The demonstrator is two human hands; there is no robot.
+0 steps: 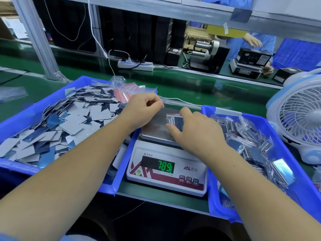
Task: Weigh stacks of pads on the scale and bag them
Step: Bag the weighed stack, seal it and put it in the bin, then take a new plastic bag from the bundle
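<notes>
A white digital scale stands between two blue bins, its green display lit with digits. On its steel pan lies a clear zip bag holding a stack of pads. My right hand rests on that bag, fingers curled around it. My left hand hovers over the pan's far left corner, fingers pinched on a thin clear bag that stretches to the right. The left blue bin is heaped with loose grey and blue pads. Empty red-striped zip bags lie at its far corner.
The right blue bin holds several bagged pad stacks. A white and blue desk fan stands at the right. Beyond lie a green conveyor belt, a power strip, and another person in blue at a second scale.
</notes>
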